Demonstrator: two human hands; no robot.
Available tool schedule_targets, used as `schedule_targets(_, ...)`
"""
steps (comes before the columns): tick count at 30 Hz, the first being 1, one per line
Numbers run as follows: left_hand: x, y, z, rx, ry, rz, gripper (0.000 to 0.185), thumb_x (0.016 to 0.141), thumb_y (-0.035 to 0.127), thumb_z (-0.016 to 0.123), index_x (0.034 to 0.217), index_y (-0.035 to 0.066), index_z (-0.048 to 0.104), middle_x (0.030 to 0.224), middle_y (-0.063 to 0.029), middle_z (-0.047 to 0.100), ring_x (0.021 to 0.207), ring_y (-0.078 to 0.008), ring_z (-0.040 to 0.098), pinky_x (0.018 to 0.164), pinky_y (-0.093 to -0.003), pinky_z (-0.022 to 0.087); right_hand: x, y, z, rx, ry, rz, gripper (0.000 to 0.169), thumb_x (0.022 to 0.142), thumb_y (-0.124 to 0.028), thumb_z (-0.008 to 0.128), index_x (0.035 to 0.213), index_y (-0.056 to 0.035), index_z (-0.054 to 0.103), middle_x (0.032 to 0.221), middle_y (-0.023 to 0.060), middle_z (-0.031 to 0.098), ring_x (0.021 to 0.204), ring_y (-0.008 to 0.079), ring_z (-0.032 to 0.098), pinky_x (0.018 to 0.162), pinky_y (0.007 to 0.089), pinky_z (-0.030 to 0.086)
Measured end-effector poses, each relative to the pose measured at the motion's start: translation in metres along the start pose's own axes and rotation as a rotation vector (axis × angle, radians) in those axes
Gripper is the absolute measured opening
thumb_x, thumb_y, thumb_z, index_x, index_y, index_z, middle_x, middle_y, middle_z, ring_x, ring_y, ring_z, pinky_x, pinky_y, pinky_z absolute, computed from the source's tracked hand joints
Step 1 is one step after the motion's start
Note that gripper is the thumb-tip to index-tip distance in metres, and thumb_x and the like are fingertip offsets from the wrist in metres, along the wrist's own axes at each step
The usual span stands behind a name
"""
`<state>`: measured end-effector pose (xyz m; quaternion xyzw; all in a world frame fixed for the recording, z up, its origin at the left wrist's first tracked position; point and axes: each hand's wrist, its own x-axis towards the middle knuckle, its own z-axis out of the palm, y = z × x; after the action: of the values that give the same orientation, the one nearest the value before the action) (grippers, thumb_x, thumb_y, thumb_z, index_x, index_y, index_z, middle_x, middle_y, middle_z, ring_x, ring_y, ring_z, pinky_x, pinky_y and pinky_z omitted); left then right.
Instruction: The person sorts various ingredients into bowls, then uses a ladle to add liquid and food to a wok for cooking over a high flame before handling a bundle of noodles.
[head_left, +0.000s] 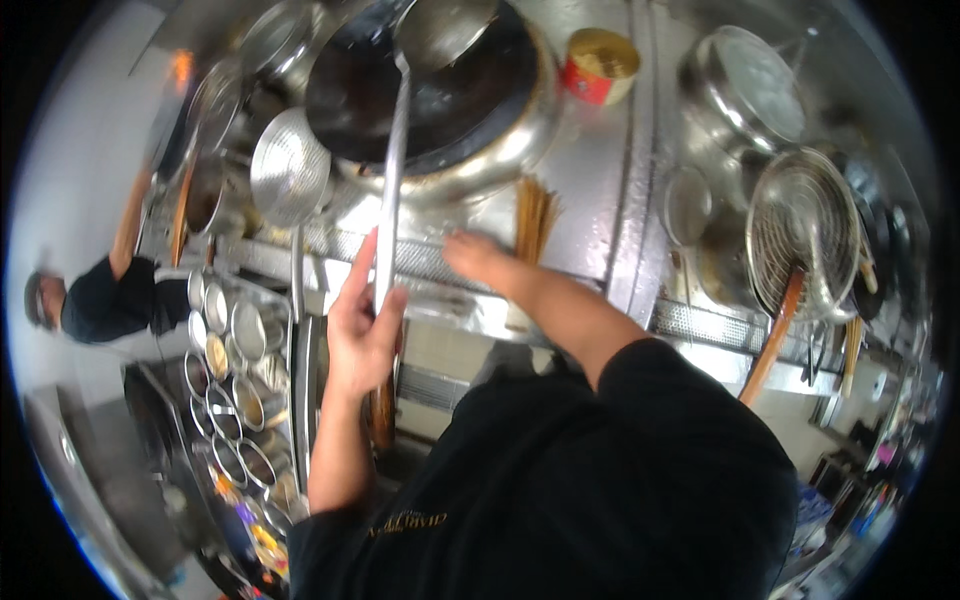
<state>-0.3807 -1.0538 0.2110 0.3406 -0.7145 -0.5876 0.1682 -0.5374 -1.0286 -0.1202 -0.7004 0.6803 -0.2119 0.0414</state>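
My left hand (364, 330) grips the long metal handle of a ladle (394, 172), one finger laid along the shaft. A wooden end of the handle shows below my wrist. The ladle's bowl hangs over a large dark wok (352, 97), which sits on a round metal burner ring (517, 154). My right hand (476, 259), slightly blurred, is over the perforated strip (412, 255) at the stove's front edge. Its fingers point left, and I cannot tell whether they hold anything. Beside it, partly behind my forearm, is a bamboo wok brush (534, 221).
Left of the wok lies a perforated skimmer (291, 169); several metal containers (247, 330) stand lower left. An opened red can (600, 67) is right of the wok. Farther right are a wire strainer (802, 225) and a steel pot (750, 90). Another person (105, 300) works at far left near a flame.
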Motion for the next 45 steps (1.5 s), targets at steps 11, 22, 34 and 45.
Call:
schedule_targets(11, -0.039, -0.02, 0.039, -0.007, -0.192, -0.07, 0.064, 0.094, -0.006, 0.052, 0.152, 0.008, 0.029, 0.13, -0.0066, 0.055, 0.091, -0.0048, 0.054, 0.073, -0.018, 0.046, -0.078, 0.024, -0.155, 0.599, 0.38, 0.787, 0.017, 0.082, -0.016, 0.065, 0.071, -0.0028, 0.062, 0.074, 0.0174, 0.064, 0.062, 0.0308, 0.06, 0.059, 0.0402, 0.048)
schedule_targets(22, 0.011, 0.019, 0.138, 0.045, -0.295, 0.035, 0.067, 0.095, -0.002, 0.049, 0.155, 0.015, 0.023, 0.073, 0.0, 0.057, 0.048, -0.0043, 0.043, 0.041, -0.0221, 0.038, -0.059, 0.181, -0.317, 0.176, 0.552, 1.248, 0.022, 0.084, -0.02, 0.06, 0.094, -0.0029, 0.071, 0.1, 0.0217, 0.069, 0.097, 0.0372, 0.067, 0.086, 0.0448, 0.054)
schedule_targets(34, 0.295, 0.104, 0.495, 0.538, -0.525, 0.423, 0.051, 0.083, 0.01, 0.049, 0.131, -0.01, 0.048, 0.076, -0.0263, 0.067, 0.055, -0.0323, 0.065, 0.052, -0.0415, 0.051, -0.292, -0.074, -0.365, 0.52, 0.252, 0.855, 0.026, 0.091, -0.022, 0.057, 0.106, -0.0035, 0.068, 0.096, 0.0196, 0.066, 0.092, 0.04, 0.062, 0.083, 0.0466, 0.049)
schedule_targets(45, 0.334, 0.157, 0.534, -1.053, -1.063, -0.913, 0.022, 0.094, 0.007, 0.042, 0.072, 0.006, 0.042, 0.063, -0.0007, 0.047, 0.047, -0.0091, 0.051, 0.042, -0.0203, 0.048, -0.457, -0.157, -0.427, 1.23, 0.953, 1.383, 0.028, 0.094, -0.013, 0.063, 0.118, 0.0003, 0.064, 0.09, 0.0027, 0.066, 0.071, 0.009, 0.055, 0.067, 0.0241, 0.048)
